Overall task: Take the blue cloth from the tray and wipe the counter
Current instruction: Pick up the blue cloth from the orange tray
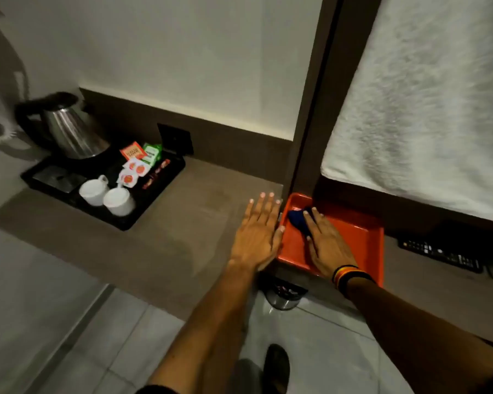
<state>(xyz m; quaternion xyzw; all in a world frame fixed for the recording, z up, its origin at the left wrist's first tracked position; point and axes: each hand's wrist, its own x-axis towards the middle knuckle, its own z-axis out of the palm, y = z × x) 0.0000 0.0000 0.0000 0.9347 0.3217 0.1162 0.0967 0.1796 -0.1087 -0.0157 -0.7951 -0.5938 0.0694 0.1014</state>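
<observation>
Head view: right hand (326, 245) reaches the cloth (298, 220) at the tray's (362, 237) ten o'clock, fingers (310, 220) not yet clenched; left hand (256, 234) flat, released, on bench (168, 223). Pickup step; next, pinch and lift.

Both forearms reach forward; left hand (256, 237) lies flat, fingers spread, while right hand (325, 245) extends palm-down, fingers curling.

Blue cloth (298, 220): dark, bunched, in far-left corner of tray; orange tray (356, 237): shallow, rectangular, at worktop (165, 228) edge; worktop brown, matte.
</observation>
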